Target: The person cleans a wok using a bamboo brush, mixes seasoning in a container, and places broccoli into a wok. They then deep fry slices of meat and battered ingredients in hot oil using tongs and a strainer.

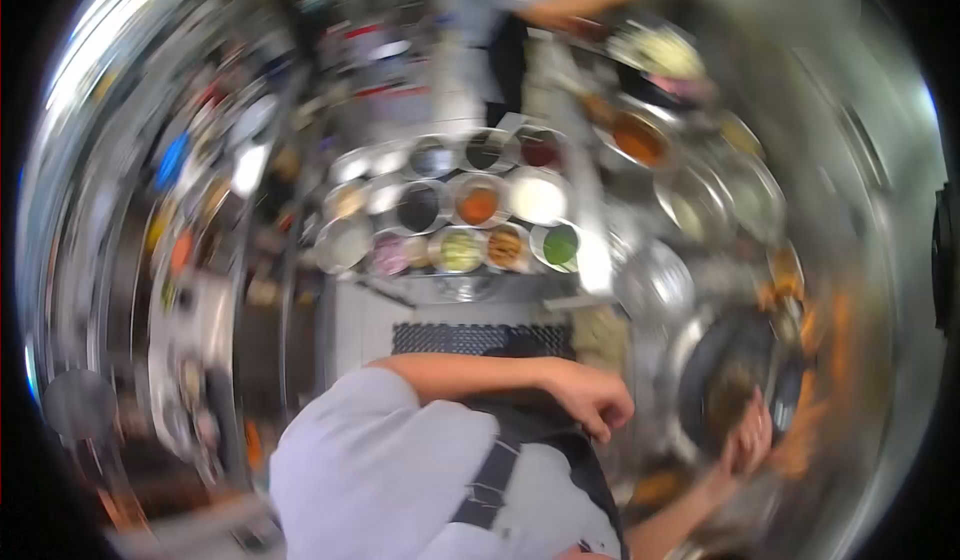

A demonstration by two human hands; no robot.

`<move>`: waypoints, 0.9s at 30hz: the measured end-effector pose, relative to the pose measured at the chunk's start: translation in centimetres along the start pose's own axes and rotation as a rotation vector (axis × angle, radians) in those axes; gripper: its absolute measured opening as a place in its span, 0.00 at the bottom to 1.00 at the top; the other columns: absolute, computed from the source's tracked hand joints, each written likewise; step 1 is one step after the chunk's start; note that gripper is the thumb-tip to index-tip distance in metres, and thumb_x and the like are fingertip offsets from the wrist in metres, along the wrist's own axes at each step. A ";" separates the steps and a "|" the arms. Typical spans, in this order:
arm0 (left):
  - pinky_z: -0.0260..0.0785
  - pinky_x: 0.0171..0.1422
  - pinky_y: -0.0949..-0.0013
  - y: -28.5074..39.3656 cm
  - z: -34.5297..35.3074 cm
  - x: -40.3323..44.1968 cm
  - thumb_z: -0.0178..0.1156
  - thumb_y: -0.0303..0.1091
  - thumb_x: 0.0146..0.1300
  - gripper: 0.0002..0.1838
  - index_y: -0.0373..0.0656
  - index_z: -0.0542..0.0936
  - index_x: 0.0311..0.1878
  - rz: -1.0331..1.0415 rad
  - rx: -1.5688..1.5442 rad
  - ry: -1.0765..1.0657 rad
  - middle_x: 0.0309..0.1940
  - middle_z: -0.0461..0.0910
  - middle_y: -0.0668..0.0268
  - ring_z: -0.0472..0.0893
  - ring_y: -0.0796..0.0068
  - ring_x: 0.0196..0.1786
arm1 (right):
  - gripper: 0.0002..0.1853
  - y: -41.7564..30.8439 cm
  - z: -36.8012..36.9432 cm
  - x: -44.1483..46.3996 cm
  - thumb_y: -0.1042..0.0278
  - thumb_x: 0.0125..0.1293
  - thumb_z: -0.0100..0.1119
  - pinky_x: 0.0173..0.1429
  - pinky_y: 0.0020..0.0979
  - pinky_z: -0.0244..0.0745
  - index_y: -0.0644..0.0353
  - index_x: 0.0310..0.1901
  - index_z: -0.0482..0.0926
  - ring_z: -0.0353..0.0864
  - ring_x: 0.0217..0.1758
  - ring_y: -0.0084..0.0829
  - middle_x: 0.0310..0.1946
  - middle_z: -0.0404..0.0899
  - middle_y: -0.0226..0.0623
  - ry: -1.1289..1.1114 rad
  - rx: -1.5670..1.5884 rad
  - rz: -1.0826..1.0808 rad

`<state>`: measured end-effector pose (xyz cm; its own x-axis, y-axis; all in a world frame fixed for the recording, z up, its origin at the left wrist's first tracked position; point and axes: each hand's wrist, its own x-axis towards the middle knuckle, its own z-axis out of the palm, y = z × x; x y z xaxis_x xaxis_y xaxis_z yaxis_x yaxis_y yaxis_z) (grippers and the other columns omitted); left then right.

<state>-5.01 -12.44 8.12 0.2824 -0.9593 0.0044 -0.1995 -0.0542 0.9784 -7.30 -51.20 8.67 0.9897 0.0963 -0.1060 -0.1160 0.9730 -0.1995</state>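
My left hand [597, 400] is bent in front of my dark apron, its fingers curled in, and nothing shows in it. Over a dark wok [700, 360] on the right is my right hand [746, 440], its fingers drawn together and blurred. Whatever it holds, if anything, cannot be made out. Inside the wok lies some brownish food [733, 385]. A metal bowl or lid [653, 285] stands just above the wok in the picture.
Orange flames [815, 380] glow beside the wok. Several round containers of ingredients, one with chopped green [561, 246], stand in rows at upper middle. A pan of orange sauce [638, 140] is further up. A co-worker's arm [585, 2] reaches over food at the top.
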 end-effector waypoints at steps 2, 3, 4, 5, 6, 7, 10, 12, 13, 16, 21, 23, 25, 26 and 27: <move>0.76 0.49 0.63 0.1 3.0 4.0 0.67 0.37 0.64 0.16 0.38 0.78 0.50 0.080 -0.394 -0.072 0.38 0.83 0.60 0.84 0.65 0.45 | 0.30 2.5 1.3 -3.1 0.80 0.74 0.42 0.19 0.19 0.54 0.81 0.73 0.46 0.60 0.21 0.12 0.27 0.60 0.25 0.182 -0.465 -0.198; 0.76 0.51 0.65 0.2 4.3 5.7 0.67 0.38 0.65 0.19 0.38 0.77 0.54 0.061 -0.597 -0.122 0.40 0.83 0.61 0.84 0.67 0.47 | 0.27 3.2 1.1 -3.9 0.76 0.72 0.48 0.21 0.17 0.55 0.77 0.68 0.56 0.59 0.21 0.11 0.25 0.60 0.22 0.255 -0.501 -0.197; 0.76 0.54 0.64 0.9 5.2 7.4 0.66 0.38 0.66 0.23 0.38 0.74 0.60 -0.009 -0.738 -0.150 0.43 0.82 0.58 0.84 0.65 0.49 | 0.23 3.8 0.9 -4.8 0.71 0.71 0.53 0.23 0.16 0.56 0.72 0.64 0.65 0.59 0.21 0.11 0.23 0.60 0.19 0.329 -0.536 -0.193; 0.76 0.57 0.63 1.1 5.6 9.2 0.65 0.39 0.67 0.28 0.38 0.70 0.66 -0.119 -0.848 -0.152 0.47 0.82 0.56 0.83 0.63 0.51 | 0.14 4.4 0.5 -4.6 0.66 0.70 0.55 0.26 0.19 0.61 0.64 0.53 0.71 0.59 0.20 0.14 0.22 0.60 0.19 0.414 -0.545 -0.152; 0.76 0.58 0.62 1.0 6.5 10.8 0.64 0.38 0.67 0.29 0.38 0.68 0.67 -0.113 -0.994 -0.147 0.48 0.81 0.53 0.83 0.61 0.52 | 0.09 3.5 -5.7 -3.7 0.62 0.71 0.56 0.29 0.23 0.66 0.59 0.44 0.74 0.64 0.22 0.19 0.21 0.63 0.21 0.335 -0.453 -0.074; 0.76 0.60 0.60 0.6 7.1 12.3 0.63 0.37 0.67 0.29 0.39 0.67 0.68 -0.123 -1.127 -0.104 0.50 0.81 0.50 0.83 0.59 0.53 | 0.11 5.4 -2.1 -4.2 0.60 0.72 0.57 0.32 0.26 0.70 0.60 0.41 0.76 0.70 0.25 0.23 0.23 0.70 0.24 0.529 -0.621 -0.114; 0.76 0.61 0.58 1.0 7.2 16.3 0.62 0.35 0.67 0.26 0.38 0.69 0.66 -0.237 -1.463 0.027 0.52 0.80 0.47 0.83 0.58 0.54 | 0.18 5.8 -6.4 -5.9 0.53 0.71 0.58 0.37 0.29 0.74 0.64 0.39 0.79 0.77 0.32 0.24 0.28 0.79 0.32 0.559 -1.047 -0.144; 0.78 0.56 0.60 0.4 6.7 16.5 0.60 0.35 0.67 0.23 0.38 0.72 0.63 -0.388 -1.346 0.142 0.51 0.81 0.52 0.83 0.65 0.48 | 0.22 6.9 -9.2 -10.0 0.50 0.72 0.56 0.42 0.33 0.76 0.67 0.40 0.80 0.83 0.39 0.33 0.31 0.82 0.42 0.483 -1.235 -0.269; 0.78 0.53 0.62 -0.5 6.1 16.7 0.60 0.35 0.68 0.23 0.39 0.71 0.64 -0.434 -1.256 0.193 0.50 0.81 0.55 0.83 0.68 0.45 | 0.23 6.6 -10.5 -12.8 0.50 0.71 0.56 0.45 0.37 0.76 0.67 0.47 0.78 0.83 0.42 0.39 0.33 0.82 0.47 0.628 -1.470 -0.239; 0.77 0.38 0.68 -3.2 2.0 17.2 0.57 0.28 0.63 0.24 0.34 0.72 0.63 -0.509 -0.885 0.202 0.47 0.82 0.57 0.80 0.74 0.32 | 0.32 7.8 -14.4 -19.1 0.52 0.67 0.62 0.52 0.39 0.77 0.63 0.65 0.66 0.82 0.44 0.42 0.40 0.81 0.54 1.307 -1.879 0.045; 0.74 0.36 0.65 -6.4 -7.0 16.1 0.56 0.28 0.60 0.20 0.29 0.79 0.55 -0.167 0.361 0.228 0.33 0.84 0.49 0.83 0.66 0.29 | 0.48 11.4 -25.9 -23.2 0.60 0.57 0.67 0.44 0.41 0.81 0.59 0.76 0.51 0.83 0.41 0.44 0.42 0.81 0.56 1.583 -1.738 -0.068; 0.75 0.41 0.60 -1.0 -10.1 15.6 0.59 0.30 0.60 0.18 0.30 0.81 0.52 -0.173 0.653 0.163 0.30 0.81 0.41 0.85 0.57 0.33 | 0.47 7.3 -18.2 -26.0 0.69 0.54 0.63 0.30 0.36 0.81 0.58 0.76 0.54 0.82 0.37 0.35 0.41 0.80 0.45 1.366 -1.097 -0.199; 0.74 0.41 0.60 3.1 -13.2 15.9 0.61 0.32 0.60 0.18 0.29 0.81 0.50 -0.245 0.759 0.030 0.31 0.82 0.42 0.85 0.54 0.32 | 0.44 5.0 -11.1 -27.8 0.74 0.54 0.61 0.26 0.29 0.77 0.54 0.76 0.59 0.79 0.35 0.25 0.44 0.79 0.35 1.217 -0.878 -0.463; 0.74 0.41 0.60 3.7 -14.6 16.2 0.63 0.33 0.60 0.17 0.30 0.82 0.48 -0.238 0.755 0.004 0.29 0.81 0.42 0.84 0.55 0.31 | 0.45 3.5 -9.7 -28.0 0.73 0.54 0.61 0.36 0.31 0.81 0.54 0.76 0.58 0.81 0.39 0.31 0.50 0.79 0.38 1.047 -0.986 -0.585; 0.72 0.39 0.59 5.5 -15.6 17.2 0.62 0.34 0.61 0.15 0.31 0.83 0.44 -0.270 0.793 -0.083 0.28 0.81 0.44 0.83 0.56 0.29 | 0.45 1.6 -7.9 -26.3 0.72 0.54 0.62 0.44 0.34 0.81 0.54 0.76 0.58 0.82 0.43 0.37 0.53 0.79 0.42 1.010 -1.304 -0.660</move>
<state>13.41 -24.90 16.81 0.3510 -0.9012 -0.2544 -0.7441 -0.4334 0.5085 -34.21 -53.80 3.44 0.5214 -0.8478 -0.0967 -0.2405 -0.0372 -0.9699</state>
